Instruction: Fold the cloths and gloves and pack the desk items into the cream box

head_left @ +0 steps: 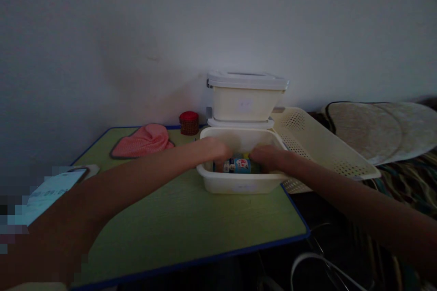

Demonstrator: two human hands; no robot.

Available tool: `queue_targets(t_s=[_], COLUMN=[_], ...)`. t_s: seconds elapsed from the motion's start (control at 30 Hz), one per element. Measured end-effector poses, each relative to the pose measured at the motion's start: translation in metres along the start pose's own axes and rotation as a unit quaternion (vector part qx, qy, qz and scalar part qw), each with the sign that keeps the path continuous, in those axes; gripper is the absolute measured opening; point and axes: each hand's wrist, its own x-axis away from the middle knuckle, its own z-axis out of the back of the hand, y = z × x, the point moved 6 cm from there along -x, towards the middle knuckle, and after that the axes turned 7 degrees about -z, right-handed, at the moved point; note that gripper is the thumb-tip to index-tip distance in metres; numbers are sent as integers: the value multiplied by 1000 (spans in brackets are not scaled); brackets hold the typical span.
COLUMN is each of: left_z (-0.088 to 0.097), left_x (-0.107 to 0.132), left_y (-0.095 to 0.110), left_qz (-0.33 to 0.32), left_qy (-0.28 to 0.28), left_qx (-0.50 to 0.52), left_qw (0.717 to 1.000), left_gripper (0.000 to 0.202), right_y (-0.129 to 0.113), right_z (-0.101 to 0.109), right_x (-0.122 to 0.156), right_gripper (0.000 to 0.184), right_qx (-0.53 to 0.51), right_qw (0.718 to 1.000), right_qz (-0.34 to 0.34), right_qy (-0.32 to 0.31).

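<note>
Both my hands reach into an open white plastic bin near the right end of a green table. My left hand curls over the bin's left side, and my right hand curls over its right side. Between them a small container with a blue, white and red label lies inside the bin. Both hands touch it, fingers bent round it. The fingertips are hidden below the rim.
Two lidded white bins are stacked behind the open one. A perforated cream tray leans at the right. A pink cloth and a red cup sit at the back. A phone lies left. The table's blue edge is near.
</note>
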Motion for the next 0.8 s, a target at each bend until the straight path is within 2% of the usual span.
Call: queue_targets(t_s=[0.07, 0.13, 0.2, 0.27, 0.33, 0.37, 0.4, 0.43, 0.47, 0.53, 0.6, 0.63, 0.67, 0.8], left_z=[11, 26, 45, 64, 82, 91, 100, 107, 111, 115, 116, 117, 117, 120], left_x=[18, 38, 57, 73, 85, 89, 94, 99, 101, 99, 90, 85, 80, 67], left_y=[4, 6, 6, 1, -13, -23, -34, -45, -57, -78, -93, -97, -99, -99], left_qz=[4, -6, -37, -68, -86, -89, -89, -86, -78, -45, -9, 4, 13, 22], left_qy=[-28, -14, 48, 135, 255, 328, 411, 486, 549, 620, 635, 633, 628, 605], left_qx=[-35, -55, -48, 9, 83, 114, 137, 155, 169, 198, 228, 238, 245, 249], left_qw=[999, 998, 997, 988, 960, 934, 897, 856, 815, 758, 738, 736, 739, 756], left_gripper=[41, 53, 47, 34, 25, 23, 21, 21, 22, 31, 42, 46, 50, 60], right_y=[5, 14, 28, 47, 72, 91, 109, 127, 140, 162, 177, 182, 186, 193], right_z=[6, 12, 23, 37, 49, 58, 65, 70, 72, 73, 69, 68, 66, 61], right_x=[11, 22, 31, 40, 47, 52, 58, 65, 68, 71, 66, 61, 55, 31], right_gripper=[32, 36, 33, 24, 23, 22, 20, 19, 20, 22, 25, 26, 28, 36], right_qx=[-17, -49, -137, -262, -292, -330, -374, -414, -430, -486, -539, -555, -565, -574], right_qw=[1000, 999, 990, 959, 941, 909, 866, 811, 779, 702, 643, 627, 619, 626], right_qz=[-6, -7, 1, 14, -11, -50, -85, -121, -142, -180, -203, -212, -221, -220], right_qy=[4, 10, 39, 104, 170, 248, 320, 394, 432, 488, 505, 503, 498, 479])
